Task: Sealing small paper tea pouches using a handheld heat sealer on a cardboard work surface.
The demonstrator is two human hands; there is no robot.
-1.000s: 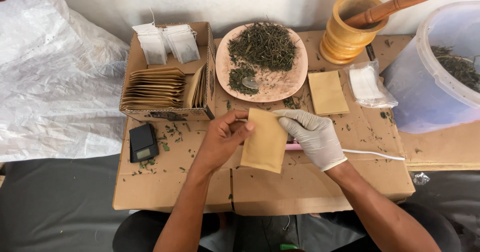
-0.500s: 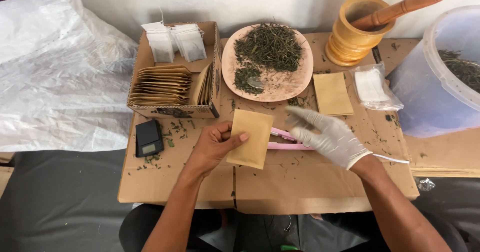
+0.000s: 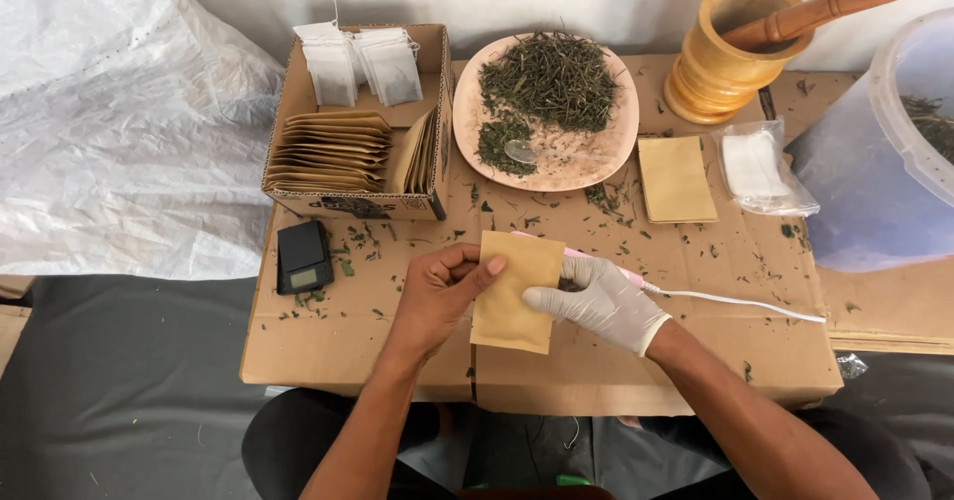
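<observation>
Above the flattened brown cardboard worktop [image 3: 378,351], the bare left hand [image 3: 442,291] and white-gloved right hand [image 3: 596,296] both pinch 1 flat tan paper pouch [image 3: 512,291], seemingly positioning it over the pink corded sealer [image 3: 596,261], which calls for steady alignment.

Scale [image 3: 302,256] left of pouch [image 3: 513,291]

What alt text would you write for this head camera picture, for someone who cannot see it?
A person's bare left hand and white-gloved right hand hold a flat brown paper pouch over a pink corded tool on a cardboard worktop. Behind sit a plate of dried green leaves, a box of pouches, a small black scale and a wooden mortar.
</observation>
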